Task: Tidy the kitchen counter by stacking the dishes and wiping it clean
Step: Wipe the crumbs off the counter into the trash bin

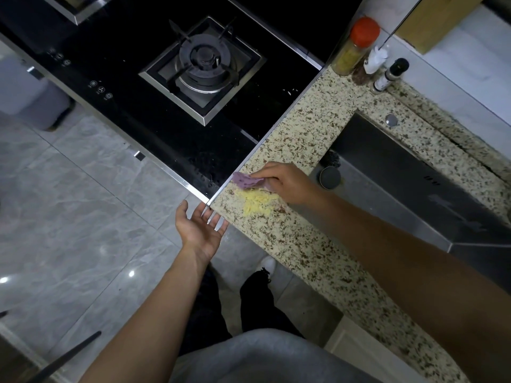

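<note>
My right hand [286, 183] presses a purple cloth [247, 180] onto the speckled granite counter [301, 244], close to the stove's metal edge. A small heap of yellow shredded scraps [258, 204] lies on the counter just in front of the cloth. My left hand [200, 228] is held palm up with fingers spread, just below the counter's front edge beside the scraps, and it holds nothing. No dishes are in view.
A black glass gas stove [171, 87] with one burner [203, 64] fills the upper left. A steel sink [409, 175] lies to the right. A red-capped spice jar [355, 45] and small bottles [388, 76] stand at the back. Grey tiled floor [69, 217] lies below.
</note>
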Action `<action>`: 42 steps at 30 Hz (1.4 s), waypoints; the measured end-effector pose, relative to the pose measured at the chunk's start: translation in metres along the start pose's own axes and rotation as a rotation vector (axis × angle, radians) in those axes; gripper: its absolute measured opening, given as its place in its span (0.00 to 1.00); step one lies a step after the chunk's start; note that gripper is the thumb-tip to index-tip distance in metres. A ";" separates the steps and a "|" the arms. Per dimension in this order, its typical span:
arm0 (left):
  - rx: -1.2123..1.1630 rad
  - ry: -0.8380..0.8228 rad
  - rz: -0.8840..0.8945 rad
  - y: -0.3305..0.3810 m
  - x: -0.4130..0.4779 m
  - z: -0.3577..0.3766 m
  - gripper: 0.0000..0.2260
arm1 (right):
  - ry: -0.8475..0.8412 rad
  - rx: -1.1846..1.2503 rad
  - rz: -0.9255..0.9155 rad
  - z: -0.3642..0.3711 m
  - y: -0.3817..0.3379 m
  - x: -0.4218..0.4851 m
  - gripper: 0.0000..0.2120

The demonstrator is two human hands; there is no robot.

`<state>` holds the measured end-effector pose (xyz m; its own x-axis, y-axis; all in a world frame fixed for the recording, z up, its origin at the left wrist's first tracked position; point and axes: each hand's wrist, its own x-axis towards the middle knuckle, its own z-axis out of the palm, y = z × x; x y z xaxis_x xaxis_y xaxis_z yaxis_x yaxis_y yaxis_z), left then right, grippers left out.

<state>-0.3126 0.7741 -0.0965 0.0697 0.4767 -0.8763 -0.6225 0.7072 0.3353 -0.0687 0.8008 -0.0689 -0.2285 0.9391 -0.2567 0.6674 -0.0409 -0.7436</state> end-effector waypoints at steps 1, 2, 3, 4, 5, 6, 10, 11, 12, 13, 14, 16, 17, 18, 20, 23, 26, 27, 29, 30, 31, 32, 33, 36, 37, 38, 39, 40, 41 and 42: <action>-0.005 0.000 -0.005 0.001 0.000 -0.001 0.24 | 0.021 0.019 0.008 -0.006 0.000 0.000 0.18; -0.008 0.000 -0.007 0.001 0.000 -0.001 0.24 | 0.040 0.038 0.023 -0.012 0.001 0.000 0.18; -0.008 0.004 -0.009 0.002 0.000 0.000 0.24 | 0.058 0.067 0.056 -0.019 0.001 0.000 0.18; -0.007 0.006 -0.014 0.002 -0.002 0.001 0.24 | 0.073 0.097 0.104 -0.026 0.001 0.000 0.18; -0.006 0.009 -0.014 0.003 -0.003 0.004 0.23 | 0.082 0.119 0.149 -0.034 0.001 0.002 0.18; -0.007 0.015 -0.012 0.004 -0.003 0.004 0.23 | 0.087 0.148 0.190 -0.040 0.004 0.003 0.18; -0.023 0.029 -0.013 0.005 -0.006 0.005 0.22 | 0.129 0.253 0.307 -0.067 0.020 0.010 0.18; -0.026 0.028 -0.014 0.005 -0.006 0.005 0.21 | 0.138 0.264 0.315 -0.073 0.023 0.011 0.19; -0.030 0.028 -0.017 0.005 -0.006 0.005 0.20 | 0.145 0.270 0.319 -0.079 0.024 0.013 0.19; -0.034 0.028 -0.019 0.004 -0.005 0.005 0.19 | 0.161 0.273 0.321 -0.086 0.026 0.015 0.19; -0.037 0.025 -0.019 0.004 -0.004 0.002 0.18 | 0.177 0.270 0.325 -0.090 0.030 0.018 0.19; -0.054 -0.005 -0.030 0.005 0.000 0.000 0.16 | 0.194 0.235 0.327 -0.102 0.038 0.027 0.18; -0.067 -0.022 -0.039 0.006 0.003 -0.002 0.15 | 0.194 0.210 0.332 -0.108 0.043 0.031 0.18; -0.073 -0.030 -0.045 0.006 0.006 -0.004 0.15 | 0.203 0.185 0.345 -0.115 0.047 0.035 0.18; -0.079 -0.019 -0.053 0.005 0.009 -0.006 0.15 | 0.234 0.135 0.352 -0.131 0.054 0.045 0.17; -0.081 0.019 -0.063 0.006 0.016 -0.006 0.17 | 0.310 0.032 0.339 -0.157 0.065 0.067 0.17; -0.100 0.034 -0.069 0.007 0.021 -0.004 0.18 | 0.386 -0.049 0.341 -0.178 0.074 0.093 0.18; -0.104 0.041 -0.069 0.007 0.022 -0.004 0.18 | 0.403 -0.068 0.326 -0.183 0.076 0.102 0.17; -0.115 0.050 -0.069 0.006 0.023 -0.004 0.19 | 0.409 -0.092 0.303 -0.188 0.077 0.119 0.16; -0.116 0.049 -0.068 0.005 0.025 -0.004 0.19 | 0.406 -0.133 0.304 -0.189 0.079 0.128 0.17; -0.105 0.046 -0.066 0.005 0.028 -0.005 0.18 | 0.396 -0.190 0.308 -0.189 0.081 0.137 0.18; -0.089 0.044 -0.067 0.005 0.030 -0.006 0.18 | 0.387 -0.238 0.315 -0.187 0.084 0.145 0.20; -0.078 0.037 -0.067 0.005 0.032 -0.008 0.19 | 0.378 -0.258 0.331 -0.184 0.087 0.152 0.22; -0.044 0.016 -0.070 0.005 0.037 -0.013 0.26 | 0.333 -0.354 0.319 -0.173 0.089 0.161 0.24; -0.050 0.012 -0.068 0.006 0.037 -0.013 0.26 | 0.315 -0.391 0.293 -0.170 0.086 0.161 0.24; -0.061 0.011 -0.068 0.006 0.037 -0.013 0.25 | 0.303 -0.405 0.275 -0.168 0.084 0.162 0.23; -0.066 0.016 -0.066 0.006 0.036 -0.012 0.24 | 0.292 -0.412 0.266 -0.168 0.083 0.163 0.23; -0.069 0.023 -0.062 0.006 0.036 -0.011 0.23 | 0.279 -0.425 0.260 -0.168 0.082 0.163 0.24; -0.072 0.029 -0.059 0.006 0.036 -0.011 0.22 | 0.265 -0.440 0.255 -0.168 0.083 0.163 0.24; -0.076 0.034 -0.060 0.007 0.036 -0.011 0.21 | 0.251 -0.455 0.247 -0.168 0.082 0.163 0.24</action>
<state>-0.3228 0.7906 -0.1295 0.0827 0.4162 -0.9055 -0.6753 0.6916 0.2562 0.0676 1.0074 -0.0682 0.1109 0.9749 -0.1931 0.9303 -0.1702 -0.3250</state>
